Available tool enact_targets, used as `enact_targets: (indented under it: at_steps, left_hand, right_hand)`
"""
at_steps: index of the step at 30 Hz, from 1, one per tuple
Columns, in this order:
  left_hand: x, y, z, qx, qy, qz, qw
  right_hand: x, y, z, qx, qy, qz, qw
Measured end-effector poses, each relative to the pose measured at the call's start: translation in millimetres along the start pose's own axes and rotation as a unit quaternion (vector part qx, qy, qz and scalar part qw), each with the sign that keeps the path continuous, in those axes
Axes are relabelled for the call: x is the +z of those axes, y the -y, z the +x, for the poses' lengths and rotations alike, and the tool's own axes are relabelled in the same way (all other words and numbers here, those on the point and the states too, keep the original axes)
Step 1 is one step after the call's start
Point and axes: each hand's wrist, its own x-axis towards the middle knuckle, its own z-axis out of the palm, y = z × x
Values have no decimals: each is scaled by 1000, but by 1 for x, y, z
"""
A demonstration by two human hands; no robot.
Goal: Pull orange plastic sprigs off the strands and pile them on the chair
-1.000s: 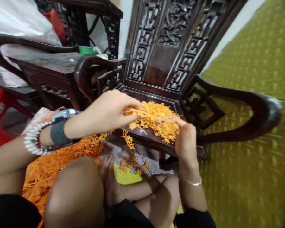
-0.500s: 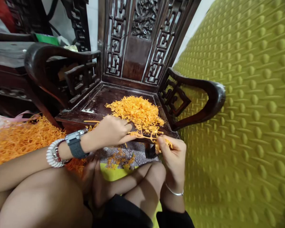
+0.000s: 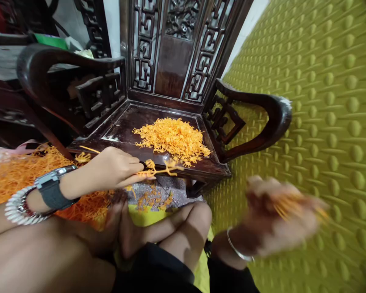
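My left hand is closed in a pinch on an orange sprig with small branching tips, held just in front of the chair seat's edge. My right hand is off to the right over the green mat, smeared by motion, with thin orange strands showing among its fingers. A pile of small orange pieces lies on the dark carved wooden chair. A heap of longer orange strands lies at my left, behind my wrist.
A green quilted mat covers the floor at the right. Scattered orange bits lie on the floor under the chair's front edge. My crossed legs fill the foreground. More dark furniture stands at the left.
My right hand has swung away from the sprig to the right, over the green mat. My left hand has kept the sprig and shifted slightly left. The camera has settled lower.
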Motion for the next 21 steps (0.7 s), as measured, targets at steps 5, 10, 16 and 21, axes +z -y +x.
enact_targets:
  at_steps: [5, 10, 16, 21]
  left_hand:
    - [-5, -4, -2, -84, 22, -17, 996]
    - [2, -10, 2, -267, 126, -345, 891]
    - [21, -15, 10, -334, 151, -670, 646]
    - [20, -18, 17, -333, 76, -800, 493]
  right_hand:
    - [77, -56, 63, -30, 91, -184, 978]
    - [125, -110, 98, -3, 232, -409, 883]
    - [131, -125, 100, 66, 299, -378, 874]
    - [100, -90, 95, 38, 229, -229, 945]
